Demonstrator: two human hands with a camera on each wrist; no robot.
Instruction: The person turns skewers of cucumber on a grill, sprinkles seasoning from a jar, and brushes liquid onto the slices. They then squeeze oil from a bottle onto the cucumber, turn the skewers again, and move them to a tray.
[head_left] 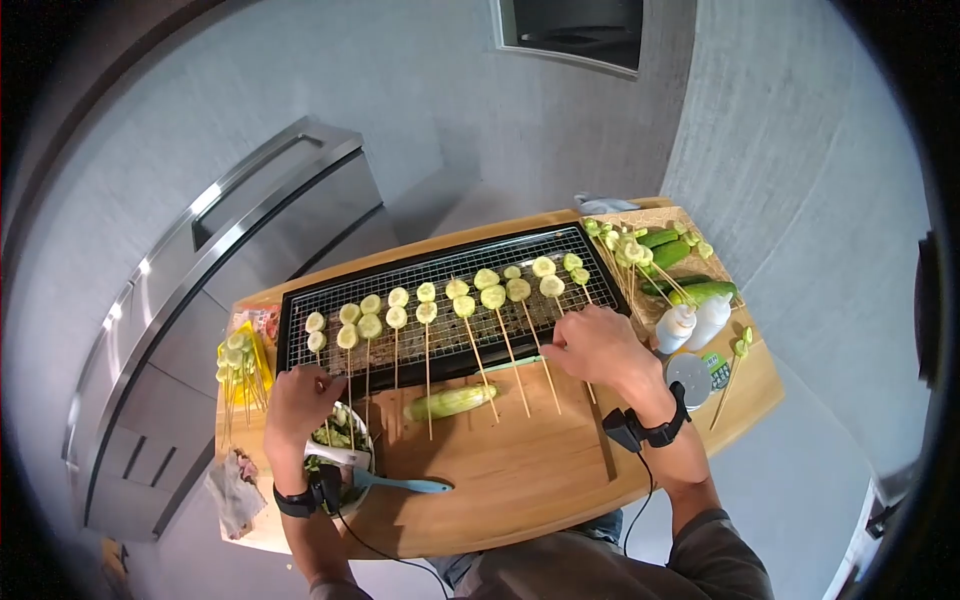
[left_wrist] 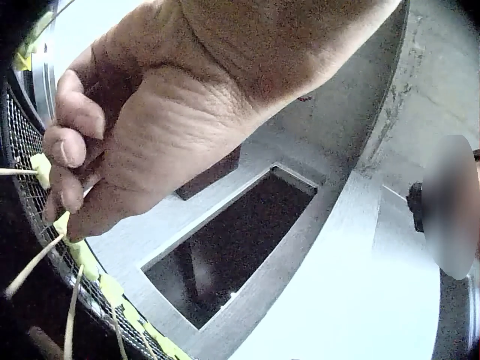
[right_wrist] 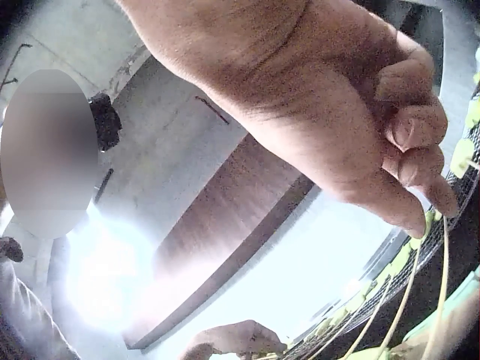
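Skewers of round, pale green zucchini-like slices [head_left: 492,297] lie in a row on a black-framed wire grill [head_left: 580,232]. Their bamboo sticks point toward the person. At the row's left end, my left hand [head_left: 303,402] hovers with bent fingers over the sticks; its thumb tip comes right up to a skewer [left_wrist: 36,264] in the left wrist view. My right hand [head_left: 603,345] is over the sticks at the right, its fingers partly bent. In the right wrist view its index fingertip meets a stick [right_wrist: 444,277]. I cannot tell whether either hand pinches one.
A pale green whole vegetable [head_left: 452,402] lies on the wooden board [head_left: 500,440]. By the left wrist, a bowl [head_left: 368,440] holds green pieces and a blue-handled brush [head_left: 405,484]. More skewers lie on a yellow tray [head_left: 264,352]. White squeeze bottles [head_left: 676,328] stand at the right.
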